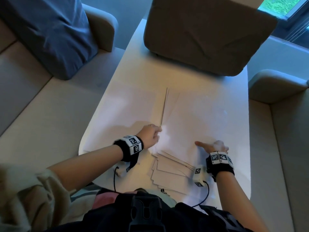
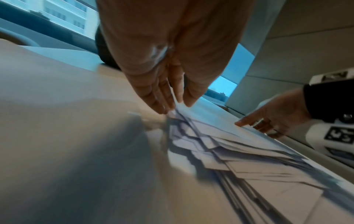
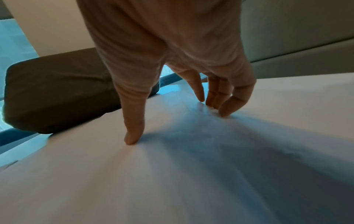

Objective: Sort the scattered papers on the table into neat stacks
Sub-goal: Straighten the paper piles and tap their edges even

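The sorting looks barely begun. A fan of small white papers [image 1: 172, 171] lies skewed and overlapping at the near edge of the white desk [image 1: 234, 124], between the person's wrists, with no squared edges anywhere. Further in, toward the desk's middle, larger sheets [image 1: 168, 106] lie overlapped at angles, hard to separate from the pale desktop.

The left hand [image 1: 150, 134] pinches the near corner of those larger sheets between thumb and fingertips [image 2: 164, 104], so that grip is closed on paper. The right hand [image 1: 213, 146] is released: its fingers [image 3: 201, 92] spread and press down on a sheet near the desk's right side.

I see no finished stack. A brown cushion [image 1: 205, 34] occupies the far end of the desk, so any stacks would likely have to go nearer the person.
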`<action>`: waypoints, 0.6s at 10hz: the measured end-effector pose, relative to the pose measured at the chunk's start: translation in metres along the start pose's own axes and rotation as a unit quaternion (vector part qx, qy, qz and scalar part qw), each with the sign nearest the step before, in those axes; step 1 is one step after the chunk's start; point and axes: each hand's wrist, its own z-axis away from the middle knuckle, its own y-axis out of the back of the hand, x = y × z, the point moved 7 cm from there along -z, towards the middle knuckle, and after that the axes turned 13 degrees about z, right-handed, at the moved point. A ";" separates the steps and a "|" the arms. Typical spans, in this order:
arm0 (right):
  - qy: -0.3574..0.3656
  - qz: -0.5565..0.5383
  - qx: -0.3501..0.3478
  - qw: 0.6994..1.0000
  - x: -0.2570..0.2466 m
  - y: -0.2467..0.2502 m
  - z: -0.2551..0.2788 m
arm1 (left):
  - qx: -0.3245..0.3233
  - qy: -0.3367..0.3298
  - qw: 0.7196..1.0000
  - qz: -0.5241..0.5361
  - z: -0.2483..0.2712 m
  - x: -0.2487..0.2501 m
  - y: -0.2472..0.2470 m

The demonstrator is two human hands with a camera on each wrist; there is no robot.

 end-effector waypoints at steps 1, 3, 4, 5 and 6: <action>0.006 -0.020 -0.028 0.999 0.000 -0.001 -0.005 | 0.005 0.038 0.998 -0.042 -0.012 0.003 -0.013; 0.007 -0.082 -0.059 0.995 0.013 -0.014 -0.037 | 0.059 0.137 0.989 -0.002 -0.017 -0.009 -0.016; 0.018 -0.128 -0.054 0.990 0.017 -0.015 -0.041 | 0.065 0.156 0.986 -0.016 -0.019 -0.008 -0.017; 0.057 -0.163 -0.023 0.985 0.008 -0.005 -0.027 | 0.072 0.115 0.986 -0.094 -0.021 0.007 -0.018; 0.038 -0.192 -0.031 0.980 0.006 0.004 -0.017 | 0.053 0.111 0.992 -0.027 -0.021 0.015 -0.026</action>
